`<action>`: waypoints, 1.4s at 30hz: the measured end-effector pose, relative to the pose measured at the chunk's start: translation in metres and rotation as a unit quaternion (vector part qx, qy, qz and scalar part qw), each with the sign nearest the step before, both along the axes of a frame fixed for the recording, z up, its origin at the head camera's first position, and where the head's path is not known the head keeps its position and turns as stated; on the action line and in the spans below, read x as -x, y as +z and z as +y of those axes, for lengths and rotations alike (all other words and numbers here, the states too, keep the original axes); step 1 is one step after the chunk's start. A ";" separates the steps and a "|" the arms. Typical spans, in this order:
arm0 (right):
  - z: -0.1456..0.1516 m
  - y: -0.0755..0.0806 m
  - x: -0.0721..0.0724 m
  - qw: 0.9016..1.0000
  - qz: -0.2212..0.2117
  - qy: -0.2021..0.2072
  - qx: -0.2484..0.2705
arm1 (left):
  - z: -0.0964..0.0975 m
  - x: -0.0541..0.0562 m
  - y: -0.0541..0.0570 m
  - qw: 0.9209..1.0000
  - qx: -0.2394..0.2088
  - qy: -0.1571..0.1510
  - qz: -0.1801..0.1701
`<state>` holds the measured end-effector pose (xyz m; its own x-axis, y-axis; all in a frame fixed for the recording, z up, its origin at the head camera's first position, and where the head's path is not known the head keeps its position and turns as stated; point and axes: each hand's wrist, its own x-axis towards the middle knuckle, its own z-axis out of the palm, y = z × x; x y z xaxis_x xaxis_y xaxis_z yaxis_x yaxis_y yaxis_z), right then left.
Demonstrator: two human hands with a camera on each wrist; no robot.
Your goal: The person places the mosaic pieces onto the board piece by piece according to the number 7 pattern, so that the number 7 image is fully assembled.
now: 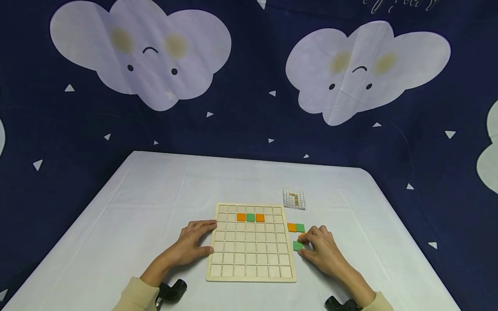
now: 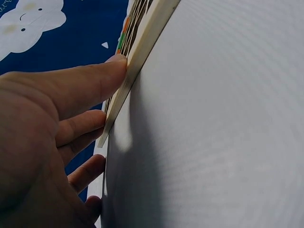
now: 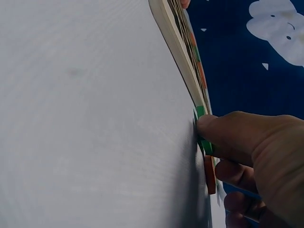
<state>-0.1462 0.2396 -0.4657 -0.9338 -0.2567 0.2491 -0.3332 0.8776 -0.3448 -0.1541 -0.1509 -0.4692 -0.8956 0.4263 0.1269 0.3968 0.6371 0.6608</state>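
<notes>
Nearest, we see the left hand [image 1: 190, 244] spread wide, thumb and fingertips against the left edge of the wooden board [image 1: 250, 279], while the right hand [image 1: 324, 252] pinches a green tile [image 1: 297, 246] just beyond the board's right edge. We judge that tile light, stiff, perhaps slippery on its flat faces, hardly fragile; we'd hold it by opposite edges. Farther off we find an orange tile [image 1: 301, 235] half hidden by the right fingers, then a patterned card [image 1: 294, 199].
</notes>
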 end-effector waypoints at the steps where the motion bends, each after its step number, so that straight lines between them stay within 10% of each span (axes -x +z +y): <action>1: 0.000 0.000 0.000 1.000 0.001 0.000 0.000 | 0.000 0.000 0.000 1.000 0.001 0.000 0.000; 42: -0.033 0.021 0.026 0.995 0.051 0.065 0.056 | 0.000 0.000 0.000 1.000 0.000 -0.002 -0.003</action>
